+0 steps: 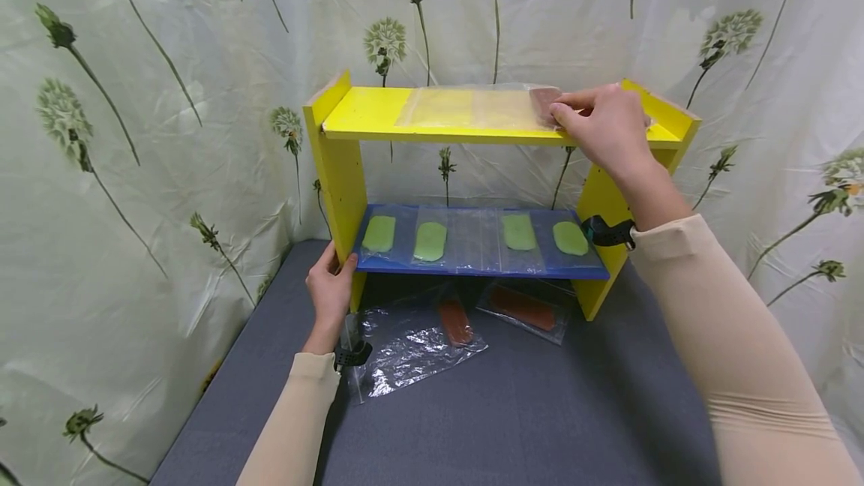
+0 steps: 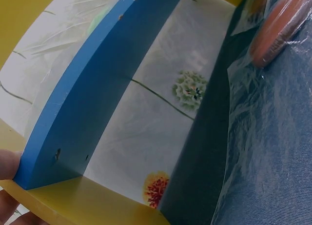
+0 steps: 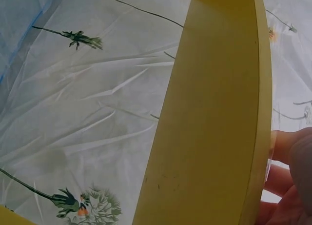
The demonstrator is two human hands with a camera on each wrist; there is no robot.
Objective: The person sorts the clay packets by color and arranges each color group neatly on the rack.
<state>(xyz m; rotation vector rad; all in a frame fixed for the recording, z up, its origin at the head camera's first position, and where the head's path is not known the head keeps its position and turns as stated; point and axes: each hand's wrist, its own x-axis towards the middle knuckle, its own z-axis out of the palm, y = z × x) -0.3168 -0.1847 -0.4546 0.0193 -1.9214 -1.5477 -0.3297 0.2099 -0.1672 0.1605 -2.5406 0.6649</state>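
Note:
My left hand (image 1: 331, 292) grips the yellow left side panel (image 1: 337, 186) of a small shelf unit, thumb in front beside the blue lower board (image 2: 73, 103). At the right of the yellow top board (image 1: 367, 107), my right hand (image 1: 607, 126) pinches a reddish-brown bar (image 1: 542, 102) at the end of a clear plastic bag (image 1: 442, 107). Part of something brown shows beyond that hand, mostly hidden. In the right wrist view, the fingers (image 3: 282, 178) are partly hidden by the top board. Several green rounded bars (image 1: 518, 232) in clear bags lie along the blue board.
Under the unit, a bagged reddish-brown bar (image 1: 523, 307) lies on the dark table (image 1: 513, 411). Left of it, another brown bar (image 1: 455, 322) lies in a larger shiny bag (image 1: 405, 351) that reaches toward the left wrist. A flower-printed curtain (image 1: 169, 96) hangs behind.

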